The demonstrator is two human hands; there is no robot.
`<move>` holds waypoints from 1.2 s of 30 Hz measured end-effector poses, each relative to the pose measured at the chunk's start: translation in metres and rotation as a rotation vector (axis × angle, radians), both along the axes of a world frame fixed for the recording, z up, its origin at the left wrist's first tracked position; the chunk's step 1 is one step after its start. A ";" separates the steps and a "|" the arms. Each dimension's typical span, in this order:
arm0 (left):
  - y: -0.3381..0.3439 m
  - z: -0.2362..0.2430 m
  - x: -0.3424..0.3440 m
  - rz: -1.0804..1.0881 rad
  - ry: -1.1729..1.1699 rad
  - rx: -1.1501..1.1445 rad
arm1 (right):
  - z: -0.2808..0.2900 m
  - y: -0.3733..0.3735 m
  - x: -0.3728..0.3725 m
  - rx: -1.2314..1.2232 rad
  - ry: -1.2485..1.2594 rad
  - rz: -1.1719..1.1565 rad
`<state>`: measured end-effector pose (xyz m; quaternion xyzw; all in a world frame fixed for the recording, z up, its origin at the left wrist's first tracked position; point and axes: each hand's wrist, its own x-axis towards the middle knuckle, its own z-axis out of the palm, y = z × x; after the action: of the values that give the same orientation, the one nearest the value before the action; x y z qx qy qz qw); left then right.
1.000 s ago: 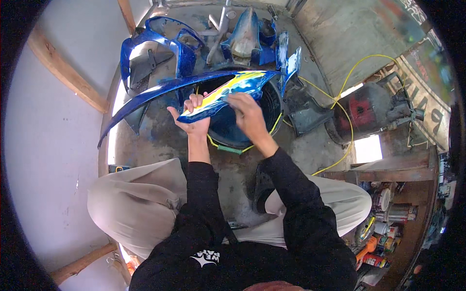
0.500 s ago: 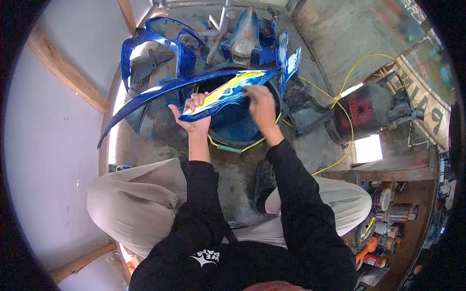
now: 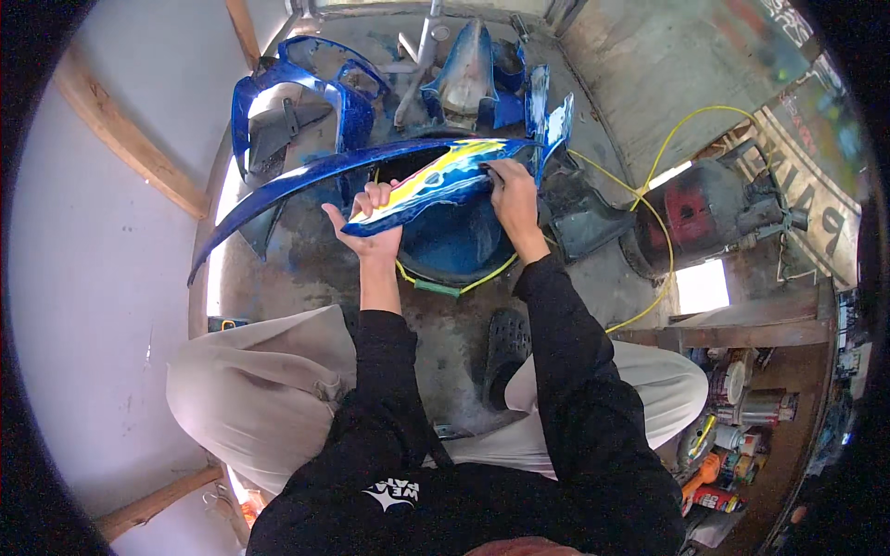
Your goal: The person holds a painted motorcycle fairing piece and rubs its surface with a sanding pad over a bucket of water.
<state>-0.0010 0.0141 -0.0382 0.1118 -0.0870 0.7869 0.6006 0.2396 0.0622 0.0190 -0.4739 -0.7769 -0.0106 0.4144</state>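
I crouch on a rough grey concrete floor (image 3: pixel 306 269) stained with blue paint, hemmed in by a pale plastered wall (image 3: pixel 102 278) on my left with bare wooden battens (image 3: pixel 130 139) running across it. To my right stands a low wooden shelf (image 3: pixel 769 315) with paint tins (image 3: pixel 742 389) crowded beneath it, and a dark red and black compressor tank (image 3: pixel 705 213) with a thin yellow hose (image 3: pixel 649 185) looping over the floor.

In front of my knees I hold a long, narrow blue plastic motorcycle panel with a yellow and white flash (image 3: pixel 436 181). Its long axis runs from lower left to upper right, tilted only slightly off level; the slim tapered tip (image 3: pixel 199 269) points down to my left, well past my hand, and the broader end points toward the far right, where it meets other blue bodywork pieces (image 3: pixel 306 93) standing and lying on the floor.

My left hand (image 3: pixel 371 227) cups the panel from below, fingers curled up over its near edge and clamped on it. My right hand (image 3: pixel 510 195) rests on top near the broad end, fingers bent and pressed together against the painted face. Below the panel sits a round blue basin (image 3: pixel 454 246).
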 end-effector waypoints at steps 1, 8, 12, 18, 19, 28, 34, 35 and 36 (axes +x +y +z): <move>-0.001 -0.001 0.000 -0.011 -0.005 -0.006 | -0.002 -0.001 -0.004 -0.008 0.005 -0.009; -0.006 -0.004 -0.013 0.023 -0.019 0.010 | 0.010 -0.051 -0.056 0.036 -0.031 0.340; 0.001 0.001 0.000 0.002 0.022 0.020 | -0.003 0.001 -0.001 0.021 -0.007 0.035; -0.002 -0.011 -0.016 0.006 -0.009 0.033 | 0.009 -0.048 -0.072 0.036 0.067 0.274; -0.002 -0.010 -0.015 0.003 -0.009 0.032 | 0.009 -0.053 -0.077 0.046 0.074 0.331; -0.001 -0.001 -0.003 0.010 -0.021 -0.042 | -0.006 -0.016 -0.032 0.045 0.047 0.043; -0.003 0.000 -0.010 0.023 0.010 -0.040 | 0.001 -0.031 -0.040 0.052 0.071 0.285; -0.002 0.001 -0.004 0.016 0.007 -0.036 | -0.003 -0.015 -0.021 0.060 0.019 0.157; -0.001 0.003 0.003 0.006 0.009 -0.041 | -0.006 -0.001 -0.001 0.043 0.071 0.085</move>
<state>0.0022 0.0130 -0.0353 0.1033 -0.0681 0.7898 0.6008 0.2387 0.0613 0.0127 -0.4314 -0.7808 0.0072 0.4518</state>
